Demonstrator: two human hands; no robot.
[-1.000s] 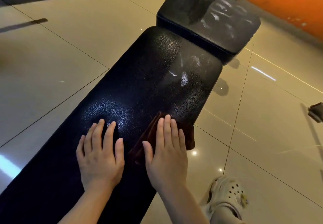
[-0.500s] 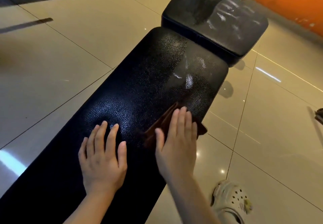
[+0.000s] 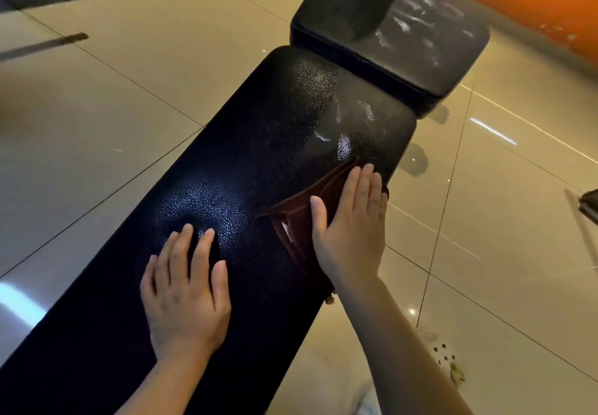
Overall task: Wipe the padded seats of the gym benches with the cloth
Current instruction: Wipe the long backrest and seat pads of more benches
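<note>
Glossy beige floor tiles [image 3: 97, 116] surround a long black textured bench pad [image 3: 259, 162] with a smaller dusty black seat cushion [image 3: 388, 36] beyond it. Wiping of the long pad is under way: the left hand [image 3: 186, 291] rests flat, fingers slightly spread, while the right hand [image 3: 351, 227] presses the dark brown cloth [image 3: 291, 217] near the right edge, fingers together. Pale smears ahead likely call for a forward stroke.

A black padded bench [image 3: 259, 162] on the tiled floor [image 3: 97, 107] carries a brown cloth [image 3: 297, 217].
</note>
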